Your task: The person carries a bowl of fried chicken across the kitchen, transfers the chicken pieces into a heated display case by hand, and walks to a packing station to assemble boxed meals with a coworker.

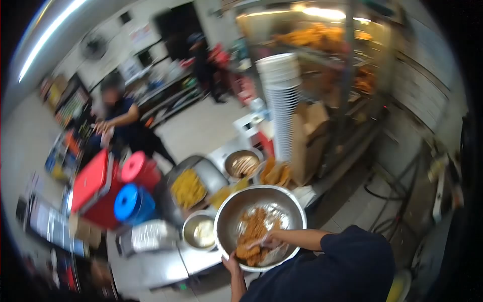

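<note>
A large metal mixing bowl is close in front of me, tilted, with pieces of breaded fried food, which look like fried chicken, lying in it. My left hand grips the bowl's rim at the near left. Inside the bowl is my right hand, in a clear plastic glove, its fingers touching the fried pieces. Blur and the glove hide whether those fingers have closed on a piece. Crumpled clear plastic shows beside the right hand.
Left of the bowl are a smaller bowl with pale contents, a tray of yellow food, and blue and red containers. A tall stack of cups stands behind. A co-worker is beyond the table. A lit food cabinet is at the back right.
</note>
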{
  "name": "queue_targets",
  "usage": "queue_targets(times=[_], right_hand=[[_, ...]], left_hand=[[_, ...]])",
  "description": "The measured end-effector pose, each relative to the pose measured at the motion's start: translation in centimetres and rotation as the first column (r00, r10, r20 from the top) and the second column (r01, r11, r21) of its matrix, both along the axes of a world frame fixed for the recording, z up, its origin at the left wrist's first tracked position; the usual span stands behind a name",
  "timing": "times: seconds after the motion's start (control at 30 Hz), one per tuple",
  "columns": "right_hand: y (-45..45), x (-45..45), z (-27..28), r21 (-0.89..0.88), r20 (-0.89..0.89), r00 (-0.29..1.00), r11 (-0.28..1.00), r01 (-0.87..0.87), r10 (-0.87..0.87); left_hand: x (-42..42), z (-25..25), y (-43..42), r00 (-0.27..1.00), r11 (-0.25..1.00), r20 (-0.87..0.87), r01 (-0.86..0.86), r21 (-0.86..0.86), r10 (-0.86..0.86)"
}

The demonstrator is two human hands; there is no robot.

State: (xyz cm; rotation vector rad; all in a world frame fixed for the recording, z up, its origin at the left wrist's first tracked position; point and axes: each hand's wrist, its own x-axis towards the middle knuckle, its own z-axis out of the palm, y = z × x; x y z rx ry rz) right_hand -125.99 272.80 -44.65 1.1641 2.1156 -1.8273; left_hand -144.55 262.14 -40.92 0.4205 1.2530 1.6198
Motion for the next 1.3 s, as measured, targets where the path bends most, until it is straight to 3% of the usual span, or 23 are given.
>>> queue_targets(times=[0.03,0.13,0.23,0.27,0.43,0.53,0.57,0.6,0.63,0.7,0.73,0.8,0.87,0.97,1.03,1.07,1.1,1.17,1.23,1.3], right_hand=[[-0.1,-0.2,0.0,-0.012,-0.023,1.000,1.000,0.008,-0.009],[-0.4,-0.6,0.3,-0.052,-0.059,0.998,0.999,0.000,-0.004],[-0.5,-0.8,0.4,-0.071,-0.078,0.997,0.997,0.009,-0.015],[-0.8,-1.0,0.3,-0.082,-0.090,0.996,0.997,0.010,-0.017],[-1.1,-1.0,-0.2,-0.146,-0.150,0.988,0.989,0.018,-0.041],[-1.5,-0.9,-1.8,-0.214,-0.269,0.962,0.977,-0.010,-0.049],[-1.3,-1.2,-2.2,-0.229,-0.340,0.939,0.973,-0.038,-0.044],[-1.9,-2.4,4.1,-0.280,-0.164,0.983,0.959,0.036,-0.084],[-2.2,-1.8,10.5,-0.308,0.019,0.992,0.943,0.125,-0.125],[-1.7,-2.7,-3.0,-0.488,-0.253,0.942,0.870,0.073,-0.221],[-2.0,-3.5,-2.3,-0.500,-0.269,0.932,0.862,0.082,-0.244],[-1.3,-2.0,1.6,-0.585,-0.024,0.958,0.781,0.219,-0.287],[-0.7,-0.7,0.5,-0.588,-0.064,0.949,0.780,0.214,-0.309],[0.2,0.7,6.3,-0.515,-0.205,0.933,0.843,0.155,-0.297],[0.7,2.5,7.7,-0.770,-0.212,0.818,0.607,0.198,-0.535],[0.5,3.5,11.2,-0.895,-0.249,0.759,0.442,0.057,-0.602],[0.1,4.2,14.0,-0.890,-0.242,0.738,0.448,0.091,-0.630],[-0.1,6.2,17.7,-0.834,-0.493,0.413,0.551,0.024,-0.765],[1.1,9.0,18.3,-0.738,-0.647,0.164,0.665,0.110,-0.745],[1.0,13.2,22.9,-0.776,-0.600,-0.021,0.576,0.257,-0.800]], left_hand=[[0.9,1.5,-0.1,0.992,0.985,0.035,-0.114,-0.133,0.119],[-1.2,-3.7,-0.8,0.993,0.966,0.029,-0.103,-0.235,0.113],[-0.9,-3.7,-0.9,0.989,0.988,0.118,-0.078,-0.135,0.094],[-0.6,-3.9,-0.9,0.975,0.970,0.129,-0.154,-0.186,0.179],[-0.1,-0.9,-1.0,0.995,0.975,-0.001,-0.102,-0.195,0.104],[0.1,-0.7,-0.8,0.994,0.976,0.030,-0.099,-0.195,0.107],[0.4,-0.7,-0.9,0.990,0.942,-0.071,-0.139,-0.306,0.123],[-0.3,-1.9,-0.8,0.969,0.920,-0.247,-0.108,-0.377,0.012],[0.1,-1.8,-0.9,0.968,0.910,-0.236,-0.177,-0.376,0.090],[0.5,-1.3,-0.7,0.970,0.921,-0.109,-0.241,-0.307,0.218],[-0.4,-1.6,-1.0,0.972,0.922,-0.132,-0.228,-0.313,0.195],[-0.3,-2.9,-1.1,0.992,0.962,-0.033,-0.130,-0.238,0.126],[-0.1,-1.8,-1.4,0.996,0.958,-0.005,-0.089,-0.274,0.091],[-0.1,-0.8,-0.8,0.996,0.970,0.028,-0.071,-0.231,0.079],[-1.0,-3.4,-0.9,0.992,0.974,-0.071,-0.116,-0.193,0.104],[-1.1,-3.5,-1.1,0.994,0.966,-0.055,-0.108,-0.235,0.097],[-1.4,-3.4,-1.0,0.996,0.956,-0.031,-0.093,-0.277,0.088],[-2.3,-5.4,-0.9,0.998,0.965,-0.051,-0.042,-0.260,0.029],[-2.5,-5.1,-0.8,0.998,0.967,-0.059,-0.011,-0.254,-0.004],[-0.6,-0.9,-0.8,0.998,0.974,-0.057,-0.020,-0.225,0.007]])
